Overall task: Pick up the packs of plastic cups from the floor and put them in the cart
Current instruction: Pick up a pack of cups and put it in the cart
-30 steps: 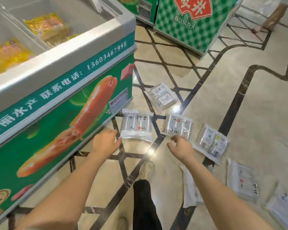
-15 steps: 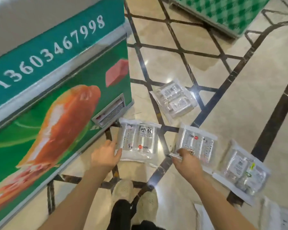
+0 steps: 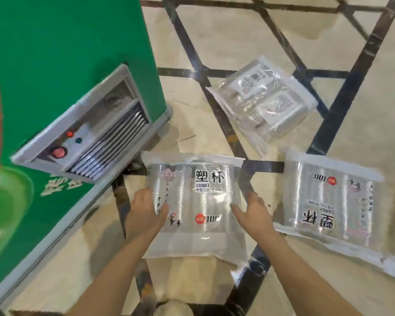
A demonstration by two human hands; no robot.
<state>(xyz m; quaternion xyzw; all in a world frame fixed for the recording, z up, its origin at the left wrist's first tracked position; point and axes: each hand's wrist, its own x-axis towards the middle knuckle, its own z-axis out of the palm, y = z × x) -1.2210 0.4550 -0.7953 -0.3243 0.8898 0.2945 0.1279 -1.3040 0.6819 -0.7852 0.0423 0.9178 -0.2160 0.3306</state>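
At far left we see the green freezer [image 3: 62,53], its grey vent panel [image 3: 87,137] low on the side. Just right of the freezer's corner lies the near pack of plastic cups [image 3: 196,206] on the tiled floor [image 3: 214,23]. Our left hand [image 3: 146,213] grips the pack's left edge, thumb laid over its top face; our right hand [image 3: 253,213] presses against its right edge with fingers nearly straight, and we cannot tell if they hook beneath. Farther from the freezer, beyond the right hand, a second pack [image 3: 328,201] lies flat. Behind both, a third pack [image 3: 265,99] rests tilted across a dark tile line.
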